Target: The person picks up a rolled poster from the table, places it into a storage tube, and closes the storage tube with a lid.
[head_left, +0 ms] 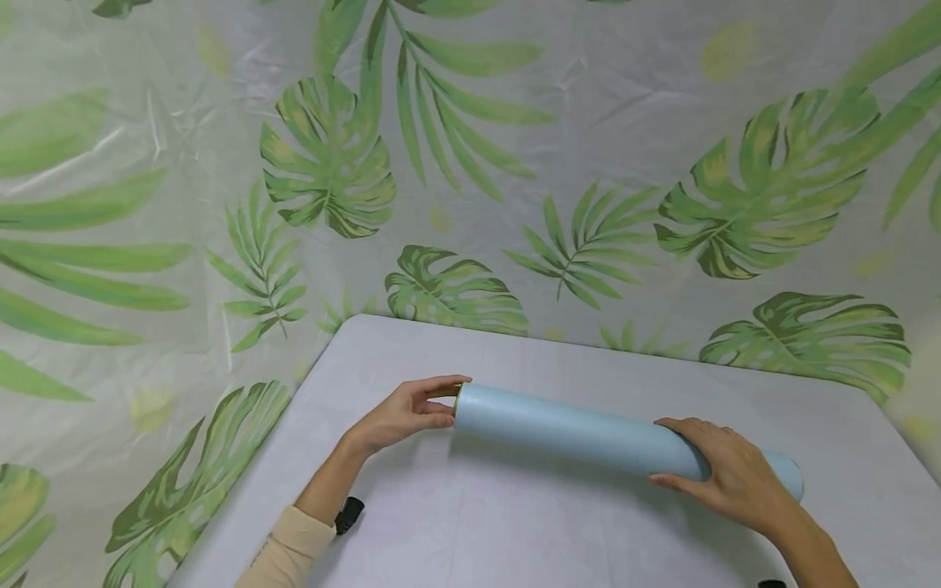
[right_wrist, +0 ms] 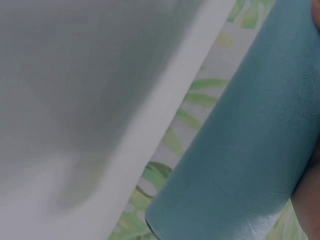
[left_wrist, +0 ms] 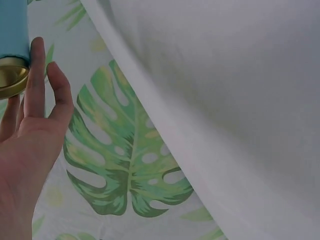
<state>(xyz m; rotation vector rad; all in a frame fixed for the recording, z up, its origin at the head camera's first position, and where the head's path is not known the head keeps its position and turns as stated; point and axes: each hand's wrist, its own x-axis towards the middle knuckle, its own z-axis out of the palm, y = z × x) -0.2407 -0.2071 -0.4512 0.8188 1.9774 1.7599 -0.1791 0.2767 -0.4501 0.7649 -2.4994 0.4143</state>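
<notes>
A long light blue tube (head_left: 566, 426) is held above the white table, running from left to right with its right end a little nearer to me. My left hand (head_left: 400, 416) pinches its left end between thumb and fingers. There the left wrist view shows a gold metal rim or cap (left_wrist: 20, 89) with a hollow face. My right hand (head_left: 735, 474) grips the tube from above, near its right end, thumb on the near side. In the right wrist view the tube's blue, slightly creased surface (right_wrist: 235, 145) fills much of the picture. The tube's inside is hidden.
The white table (head_left: 412, 514) has rounded far corners. Behind and beside it hangs a leaf-patterned sheet (head_left: 470, 220). A small black object (head_left: 350, 514) shows by my left wrist, and another black piece (head_left: 772, 583) sits at the bottom edge near my right forearm.
</notes>
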